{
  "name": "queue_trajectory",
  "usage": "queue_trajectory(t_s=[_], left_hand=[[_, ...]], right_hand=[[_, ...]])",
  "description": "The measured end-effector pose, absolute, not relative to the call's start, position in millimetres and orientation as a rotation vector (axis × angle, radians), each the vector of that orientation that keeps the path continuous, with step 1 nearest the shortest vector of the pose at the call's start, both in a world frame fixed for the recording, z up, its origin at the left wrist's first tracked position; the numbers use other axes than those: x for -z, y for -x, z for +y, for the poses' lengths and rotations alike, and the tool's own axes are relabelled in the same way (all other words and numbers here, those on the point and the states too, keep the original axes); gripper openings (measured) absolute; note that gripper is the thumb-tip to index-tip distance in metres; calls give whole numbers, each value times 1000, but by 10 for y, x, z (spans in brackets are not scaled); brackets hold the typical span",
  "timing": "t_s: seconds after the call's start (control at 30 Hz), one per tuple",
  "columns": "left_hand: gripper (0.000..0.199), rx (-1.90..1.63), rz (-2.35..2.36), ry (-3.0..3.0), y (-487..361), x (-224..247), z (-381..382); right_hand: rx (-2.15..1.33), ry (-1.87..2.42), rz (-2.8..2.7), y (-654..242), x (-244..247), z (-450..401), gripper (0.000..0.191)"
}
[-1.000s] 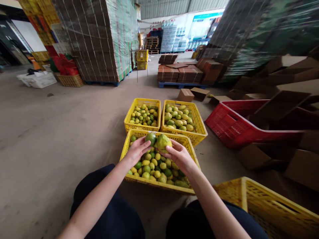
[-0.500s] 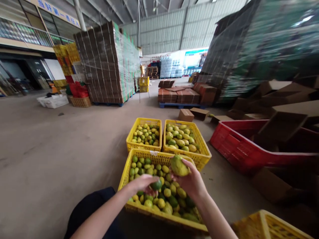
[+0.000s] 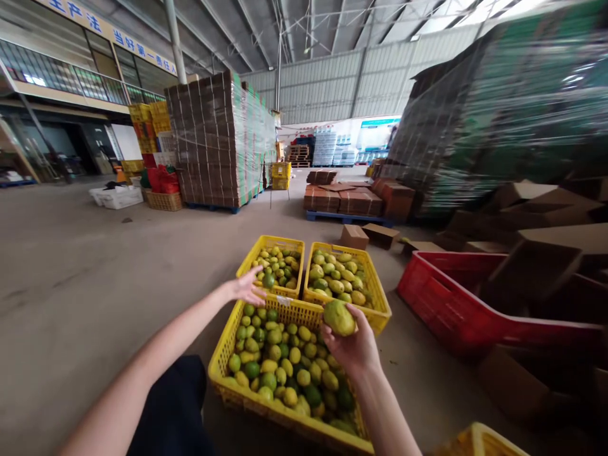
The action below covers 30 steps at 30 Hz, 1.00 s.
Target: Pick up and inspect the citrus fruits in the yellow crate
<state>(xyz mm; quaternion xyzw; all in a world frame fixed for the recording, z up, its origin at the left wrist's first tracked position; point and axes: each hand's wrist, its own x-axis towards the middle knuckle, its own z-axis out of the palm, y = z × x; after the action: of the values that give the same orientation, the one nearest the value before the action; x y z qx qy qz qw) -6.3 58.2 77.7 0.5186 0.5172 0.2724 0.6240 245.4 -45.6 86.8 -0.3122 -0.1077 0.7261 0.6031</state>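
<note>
My right hand (image 3: 354, 342) grips a large, knobbly yellow-green lemon (image 3: 339, 318) above the right side of the near yellow crate (image 3: 223, 339), which is full of green and yellow lemons (image 3: 286, 367). At the near edge of the back left yellow crate (image 3: 247, 259), my left hand (image 3: 247, 286) is open, its fingers spread. A dark green lemon (image 3: 268, 280) is just beyond its fingertips; whether it is falling or resting I cannot tell. Larger lemons (image 3: 336, 286) fill much of the back right yellow crate (image 3: 382, 304).
A red bin (image 3: 441, 304) with cardboard in it stands to the right, among loose boxes (image 3: 551, 202). Part of another yellow crate (image 3: 475, 440) shows at the bottom right. Flattened cartons (image 3: 323, 199) lie on a blue pallet beyond the crates. Wrapped stacks (image 3: 204, 139) rise behind.
My left hand has moved from over the near crate to the back left crate and let go of the green lemon. The right hand still holds its lemon. The view has tilted up.
</note>
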Motion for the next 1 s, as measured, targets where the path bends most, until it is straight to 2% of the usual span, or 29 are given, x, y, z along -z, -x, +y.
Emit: queue_trajectory(t_s=[0.07, 0.13, 0.23, 0.33, 0.5, 0.8, 0.9, 1.0], left_hand=[[73, -673, 1308, -1143, 185, -932, 798], [71, -670, 1342, -1154, 265, -866, 776], [71, -360, 1226, -1163, 322, -467, 433], [72, 6, 1229, -1285, 346, -78, 10], [49, 411, 1459, -2022, 419, 34, -336], [40, 503, 1442, -2232, 727, 10, -352], [41, 461, 1398, -2262, 772, -12, -359], [42, 444, 1401, -2263, 777, -52, -371]], right_hand=[[-1718, 742, -257, -2440, -856, -457, 16], [-1755, 754, -283, -2430, -834, -458, 20], [-1775, 766, -280, -2408, -794, -479, 23], [-1731, 826, -231, -2350, -712, -514, 16], [-1825, 1075, -181, -2157, -360, -591, 15], [-2122, 1416, 13, -1719, 388, -1042, 22], [-1907, 1546, -124, -1737, 337, -832, 11], [-1629, 1522, -248, -1988, 39, -217, 13]])
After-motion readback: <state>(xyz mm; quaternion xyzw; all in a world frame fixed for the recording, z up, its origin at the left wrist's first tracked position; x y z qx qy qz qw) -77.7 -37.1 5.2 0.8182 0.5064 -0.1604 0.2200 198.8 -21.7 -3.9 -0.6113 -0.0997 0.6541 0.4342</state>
